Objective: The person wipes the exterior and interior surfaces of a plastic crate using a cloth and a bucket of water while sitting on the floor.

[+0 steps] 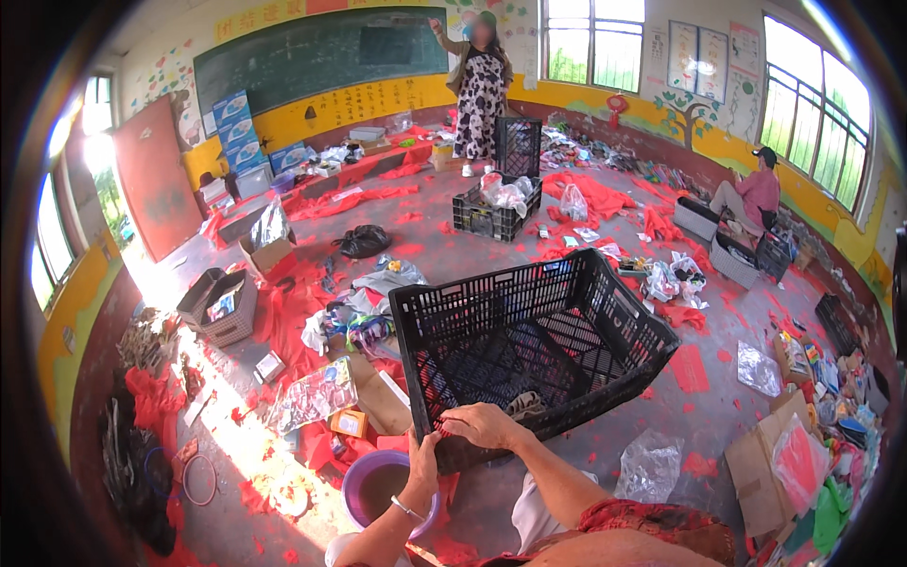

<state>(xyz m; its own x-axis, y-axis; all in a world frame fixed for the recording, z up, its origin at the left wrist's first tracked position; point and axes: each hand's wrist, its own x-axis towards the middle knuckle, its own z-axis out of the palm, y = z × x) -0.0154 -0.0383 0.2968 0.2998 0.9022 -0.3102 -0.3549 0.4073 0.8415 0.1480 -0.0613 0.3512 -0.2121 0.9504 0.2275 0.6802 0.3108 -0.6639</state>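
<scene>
A large black plastic crate (529,350) is tilted up in front of me, its open side facing me. My right hand (487,425) lies over its near rim, fingers curled on the edge. My left hand (422,463) grips the same rim at the lower left corner, a bracelet on the wrist. A small greyish object (524,404) lies inside the crate near my right hand. Just below my left hand stands a purple plastic basin (364,487).
Red scraps, plastic bags and cardboard boxes (770,463) litter the floor. Another black crate (496,213) with bags stands further off. One person stands at the green chalkboard (321,52); another sits by crates (732,255) at the right wall.
</scene>
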